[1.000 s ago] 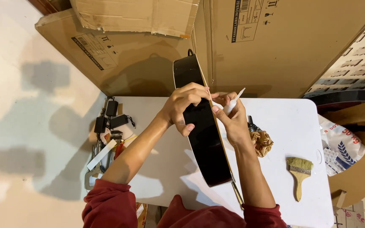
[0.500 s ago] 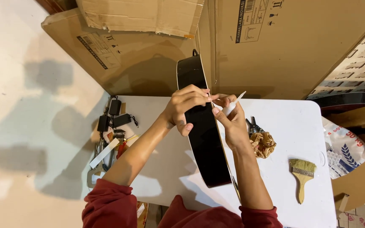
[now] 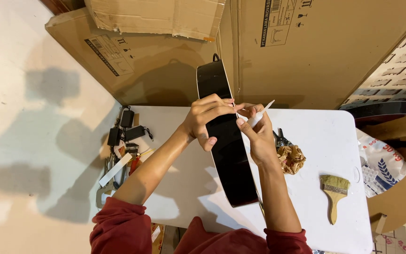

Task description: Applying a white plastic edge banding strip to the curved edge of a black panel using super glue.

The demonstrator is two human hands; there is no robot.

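A glossy black guitar body (image 3: 229, 155) stands on its edge across a white table (image 3: 320, 141), its far end reaching past the table's back edge. My left hand (image 3: 206, 116) rests over the upper side of the body, fingers curled around it. My right hand (image 3: 258, 134) pinches a thin white strip (image 3: 262, 112) against the body's rim, right beside the left fingertips. Both forearms come out of red sleeves at the bottom.
A wooden paintbrush (image 3: 334, 194) and a tan scrunchie (image 3: 291, 158) lie on the table's right half. Black adapters, cables and hand tools (image 3: 121, 146) crowd its left edge. Big cardboard boxes (image 3: 306, 51) lean behind the table. A printed plastic bag (image 3: 381, 162) sits at right.
The hands have stayed on the guitar's rim with only small finger shifts on the white strip. The view has drifted slightly.
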